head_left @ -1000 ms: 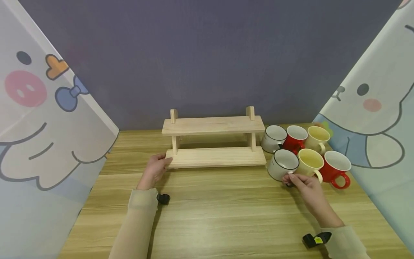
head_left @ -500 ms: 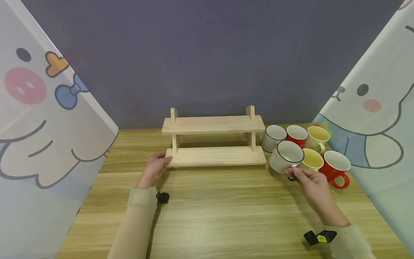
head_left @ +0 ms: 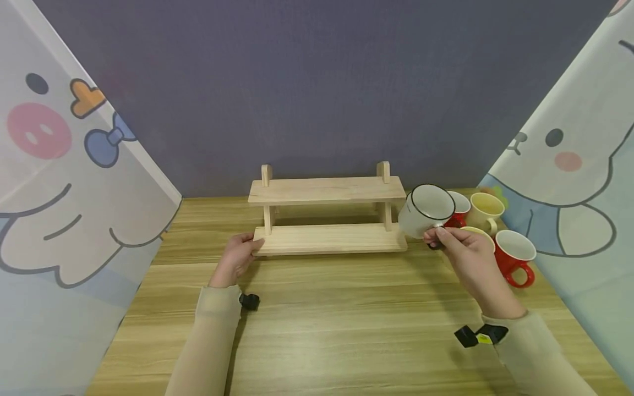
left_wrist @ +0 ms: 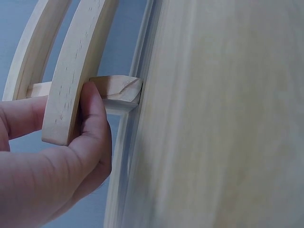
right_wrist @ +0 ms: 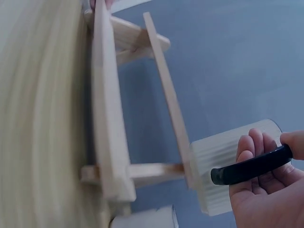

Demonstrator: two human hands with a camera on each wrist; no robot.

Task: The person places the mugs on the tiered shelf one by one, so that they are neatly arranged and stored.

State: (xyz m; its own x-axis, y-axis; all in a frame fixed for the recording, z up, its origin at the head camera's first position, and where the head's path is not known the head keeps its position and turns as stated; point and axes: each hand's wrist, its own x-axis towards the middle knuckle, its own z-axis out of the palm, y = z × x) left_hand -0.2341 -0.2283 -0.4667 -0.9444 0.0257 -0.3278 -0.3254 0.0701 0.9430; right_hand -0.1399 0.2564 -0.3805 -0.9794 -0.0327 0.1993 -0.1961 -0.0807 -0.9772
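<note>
A white mug [head_left: 415, 220] with a black rim hangs off the table just right of a two-tier wooden shelf rack [head_left: 327, 190]. My right hand [head_left: 470, 258] grips its black handle [right_wrist: 251, 166], the thumb on top and the fingers curled below. The mug leans slightly, mouth up. In the head view it hides a second white mug [right_wrist: 147, 219], part of which shows in the right wrist view. My left hand [head_left: 236, 259] pinches the left end of the rack's lower board [left_wrist: 66, 95]. The rack stands upright on the table.
To the right stand a red mug [head_left: 514, 250], another red mug [head_left: 460, 204] partly covered, a yellow mug [head_left: 487, 206], and a second yellow one [head_left: 482, 234] mostly behind my right hand. A dark wall [head_left: 317, 99] rises behind the wooden table [head_left: 317, 324].
My right hand has lifted the white mug from the front of the group and carried it up and back, toward the rack's right end. My left hand has stayed on the rack.
</note>
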